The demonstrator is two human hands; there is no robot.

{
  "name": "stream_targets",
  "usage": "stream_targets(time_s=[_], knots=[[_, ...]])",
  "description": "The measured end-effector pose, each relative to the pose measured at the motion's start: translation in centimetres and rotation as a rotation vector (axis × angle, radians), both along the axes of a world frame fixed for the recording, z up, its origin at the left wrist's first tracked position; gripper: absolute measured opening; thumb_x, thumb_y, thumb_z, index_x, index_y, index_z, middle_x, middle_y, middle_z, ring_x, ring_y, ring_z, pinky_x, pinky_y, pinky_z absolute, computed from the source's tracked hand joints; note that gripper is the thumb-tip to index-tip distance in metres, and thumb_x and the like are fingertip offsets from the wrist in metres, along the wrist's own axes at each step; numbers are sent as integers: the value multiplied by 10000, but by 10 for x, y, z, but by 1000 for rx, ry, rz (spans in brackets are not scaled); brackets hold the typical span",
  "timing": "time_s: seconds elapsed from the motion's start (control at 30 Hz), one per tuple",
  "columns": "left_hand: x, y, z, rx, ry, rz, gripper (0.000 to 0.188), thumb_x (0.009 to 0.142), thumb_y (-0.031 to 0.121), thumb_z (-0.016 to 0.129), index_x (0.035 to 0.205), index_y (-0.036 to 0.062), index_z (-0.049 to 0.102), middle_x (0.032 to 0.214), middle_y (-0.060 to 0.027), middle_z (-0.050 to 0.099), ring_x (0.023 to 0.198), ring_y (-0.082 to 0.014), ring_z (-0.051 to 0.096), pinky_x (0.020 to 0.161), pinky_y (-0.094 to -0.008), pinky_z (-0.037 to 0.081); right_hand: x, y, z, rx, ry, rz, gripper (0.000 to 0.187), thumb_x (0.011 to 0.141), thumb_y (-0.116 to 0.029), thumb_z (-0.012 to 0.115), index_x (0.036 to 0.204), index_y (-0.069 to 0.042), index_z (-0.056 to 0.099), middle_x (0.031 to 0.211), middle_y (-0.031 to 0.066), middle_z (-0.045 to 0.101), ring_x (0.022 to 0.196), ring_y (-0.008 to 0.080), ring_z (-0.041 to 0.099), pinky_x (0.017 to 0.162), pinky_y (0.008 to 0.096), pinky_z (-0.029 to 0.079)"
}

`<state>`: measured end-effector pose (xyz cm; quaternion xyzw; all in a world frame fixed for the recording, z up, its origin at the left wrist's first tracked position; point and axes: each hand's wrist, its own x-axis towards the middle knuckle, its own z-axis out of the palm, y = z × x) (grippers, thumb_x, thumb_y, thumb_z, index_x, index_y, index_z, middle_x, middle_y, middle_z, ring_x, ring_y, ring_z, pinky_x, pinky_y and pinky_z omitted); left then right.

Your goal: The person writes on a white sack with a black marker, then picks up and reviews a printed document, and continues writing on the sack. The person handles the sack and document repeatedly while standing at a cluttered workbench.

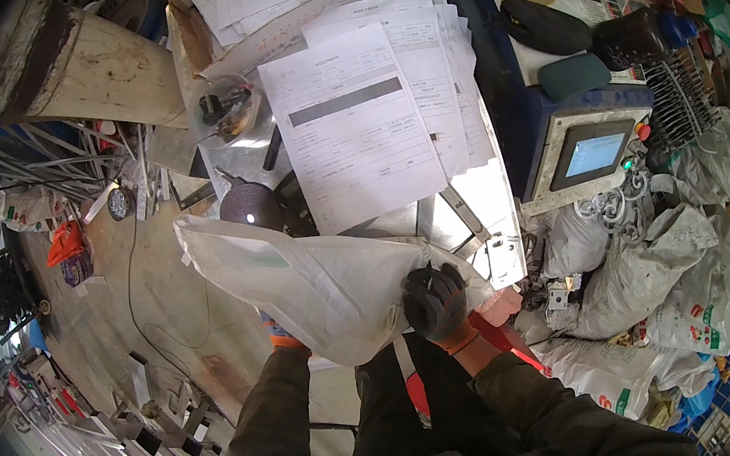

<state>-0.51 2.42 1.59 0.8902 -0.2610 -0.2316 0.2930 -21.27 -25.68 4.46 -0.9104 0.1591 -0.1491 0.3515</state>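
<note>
A white woven sack (317, 281) stretches across in front of me, its wide end up at the left. My right hand (436, 304), in a dark grey work glove with an orange cuff, is closed on the sack's right end. Only the orange cuff and a bit of the glove of my left hand (283, 335) show below the sack's left part; its fingers are hidden behind the material. Just beyond the sack lies a printed sheet (352, 136) on a metal-topped table (498, 209), beside a dark round disc (251, 205).
More papers (433, 78) and an open cardboard box (265, 51) lie farther back. On the right stands a blue control box with a lit screen (593, 155), with filled sacks (641, 268) below it. Metal profiles (124, 439) crowd the left floor, where a thin cable (131, 289) runs.
</note>
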Motion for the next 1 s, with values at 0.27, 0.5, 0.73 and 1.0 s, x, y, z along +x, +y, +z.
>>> stream_targets(time_s=[0.27,0.5,0.73,1.0], knots=[[2,-1,1,0,-14,-3,511,948,371,756,1417,170,785,1273,-128,772,1171,-398,718,1021,-600,537,6,-3,4,-44,-47,2,340,925,-161,823,1256,-119,757,1210,122,779,1109,362,745,1019,584,527],[4,-2,2,13,-34,-17,513,947,368,757,1422,174,783,1270,-127,772,1167,-396,718,1021,-600,536,-6,-13,30,160,-35,33,526,920,-372,889,1328,-75,737,1396,141,765,1288,399,712,1155,603,503],[8,-8,2,23,-75,-19,515,947,366,757,1426,178,782,1266,-126,772,1163,-395,719,1020,-600,536,-46,-49,70,173,-63,254,659,930,-452,896,1410,-65,662,1410,193,755,1309,436,710,1208,648,459],[16,-30,26,168,-462,-267,609,930,238,749,1535,311,734,1207,-115,762,1145,-351,707,1013,-556,518,17,-123,32,245,-180,-583,666,1003,-134,881,1551,14,531,1392,144,667,1285,263,652,1083,408,549]])
